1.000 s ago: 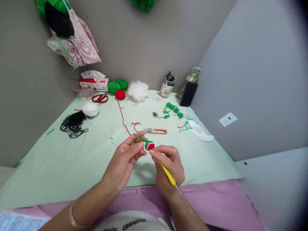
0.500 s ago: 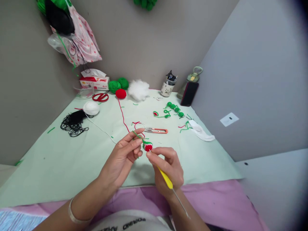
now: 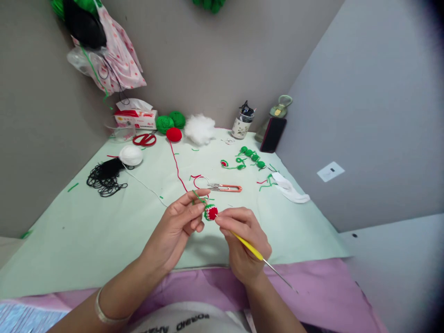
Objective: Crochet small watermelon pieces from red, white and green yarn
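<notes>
My left hand (image 3: 176, 226) pinches a small round crochet piece (image 3: 211, 212), red in the middle with a white and green rim. Green yarn (image 3: 198, 196) runs over its raised forefinger. In my right hand (image 3: 246, 240) is a crochet hook (image 3: 249, 245) with a yellow grip, its metal tip at the red face of the piece; whether the tip is inside a stitch I cannot tell. The other metal end of the hook points down to the right. Just beyond my hands lie orange-handled thread snips (image 3: 227, 188) on the pale green cloth.
Red yarn (image 3: 174, 135) and white yarn balls (image 3: 131, 156) trail strands toward my hands. Black cord (image 3: 106, 178) lies left, red scissors (image 3: 144, 139) behind. Stuffing (image 3: 200, 130), a pen jar (image 3: 243, 125) and a phone (image 3: 273, 135) stand at the back; green crochet pieces (image 3: 255, 157) lie right.
My right hand has shifted slightly right, and the hook has swung to a flatter slant. The crochet piece has turned so its red face shows more. My left hand has hardly moved.
</notes>
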`<state>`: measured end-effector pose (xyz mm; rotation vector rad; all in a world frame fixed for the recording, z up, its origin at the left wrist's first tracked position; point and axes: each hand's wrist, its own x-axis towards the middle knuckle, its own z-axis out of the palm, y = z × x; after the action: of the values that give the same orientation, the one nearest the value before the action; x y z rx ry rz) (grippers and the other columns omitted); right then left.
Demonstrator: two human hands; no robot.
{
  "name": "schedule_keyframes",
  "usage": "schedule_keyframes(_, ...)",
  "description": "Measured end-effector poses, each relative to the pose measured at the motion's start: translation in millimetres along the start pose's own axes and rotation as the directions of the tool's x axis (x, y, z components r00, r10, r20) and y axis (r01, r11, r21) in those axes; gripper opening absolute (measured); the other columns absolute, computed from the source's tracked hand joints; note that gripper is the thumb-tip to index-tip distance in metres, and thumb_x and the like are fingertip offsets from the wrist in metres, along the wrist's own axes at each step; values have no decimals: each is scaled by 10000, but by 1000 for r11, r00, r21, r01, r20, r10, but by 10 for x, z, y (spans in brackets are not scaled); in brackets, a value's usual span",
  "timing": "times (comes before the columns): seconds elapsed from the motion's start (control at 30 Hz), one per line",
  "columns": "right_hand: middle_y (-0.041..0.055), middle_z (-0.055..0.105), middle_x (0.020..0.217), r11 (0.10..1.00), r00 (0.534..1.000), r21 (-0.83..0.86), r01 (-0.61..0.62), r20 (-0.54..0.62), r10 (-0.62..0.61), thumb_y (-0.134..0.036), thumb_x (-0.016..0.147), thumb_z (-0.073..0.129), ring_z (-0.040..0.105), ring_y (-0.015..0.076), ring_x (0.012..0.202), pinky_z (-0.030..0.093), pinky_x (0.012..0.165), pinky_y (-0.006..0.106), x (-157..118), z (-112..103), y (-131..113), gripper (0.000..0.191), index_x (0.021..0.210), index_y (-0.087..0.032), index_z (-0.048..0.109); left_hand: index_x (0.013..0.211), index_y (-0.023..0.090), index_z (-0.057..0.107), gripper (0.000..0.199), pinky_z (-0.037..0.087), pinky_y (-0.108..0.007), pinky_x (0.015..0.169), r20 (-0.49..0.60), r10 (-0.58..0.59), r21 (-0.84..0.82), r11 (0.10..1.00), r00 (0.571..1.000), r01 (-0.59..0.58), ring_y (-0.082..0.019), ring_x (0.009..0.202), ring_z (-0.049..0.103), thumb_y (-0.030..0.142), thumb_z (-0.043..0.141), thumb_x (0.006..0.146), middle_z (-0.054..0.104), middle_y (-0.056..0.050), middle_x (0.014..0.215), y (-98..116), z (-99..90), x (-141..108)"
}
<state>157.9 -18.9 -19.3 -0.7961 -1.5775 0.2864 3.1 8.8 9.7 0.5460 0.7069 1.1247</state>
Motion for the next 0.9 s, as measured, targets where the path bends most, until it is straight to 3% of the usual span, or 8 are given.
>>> schedule_keyframes(0.23, 43, 730, 998, 1000, 1000, -14, -6, -2, 6, -64, 976, 602, 722, 169, 851, 606, 683, 305, 6, -23, -6, 348, 1184, -298, 754, 1049, 179, 820, 273, 420, -143, 489, -1, 34, 65, 997, 999, -33, -5, 507, 407, 220, 880, 785, 537, 45, 778, -5, -5, -20)
schedule_keyframes(0.57, 48, 724, 993, 1000, 1000, -7, -2, 0, 2, -55, 974, 594, 712, 174, 855, 605, 698, 316, -7, -50, -21, 348, 1186, -283, 749, 1012, 195, 827, 251, 429, -159, 496, 18, 35, 78, 996, 999, -37, -14, 500, 399, 234, 891, 773, 556, 39, 758, -11, -9, -30)
schedule_keyframes(0.9, 51, 722, 995, 1000, 1000, 16, -14, 4, 14, -39, 969, 590, 707, 173, 868, 599, 713, 315, 4, -56, -32, 352, 1183, -269, 750, 1057, 243, 832, 269, 436, -151, 488, 48, 62, 135, 988, 997, -68, 8, 493, 416, 251, 881, 792, 586, 26, 893, 2, -19, -41)
